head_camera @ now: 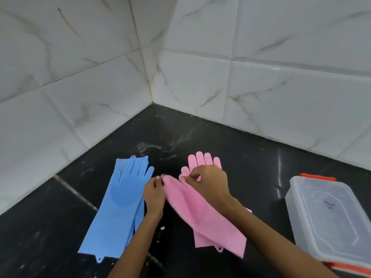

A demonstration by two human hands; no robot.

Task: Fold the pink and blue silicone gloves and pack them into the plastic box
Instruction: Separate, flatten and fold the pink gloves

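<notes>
I have my left hand (154, 194) and right hand (208, 184) both pinched on the upper pink glove (186, 205), lifting its finger end off the second pink glove (202, 160) lying flat beneath. They sit mid-counter (251, 163), toward the front edge. The blue gloves (118, 199) lie stacked flat just left of my left hand. The lidded plastic box (329, 217), with orange clips, stands near the counter's right edge, apart from the gloves

white marbled wall tiles (200, 57) meet black countertop (200, 133)
</notes>
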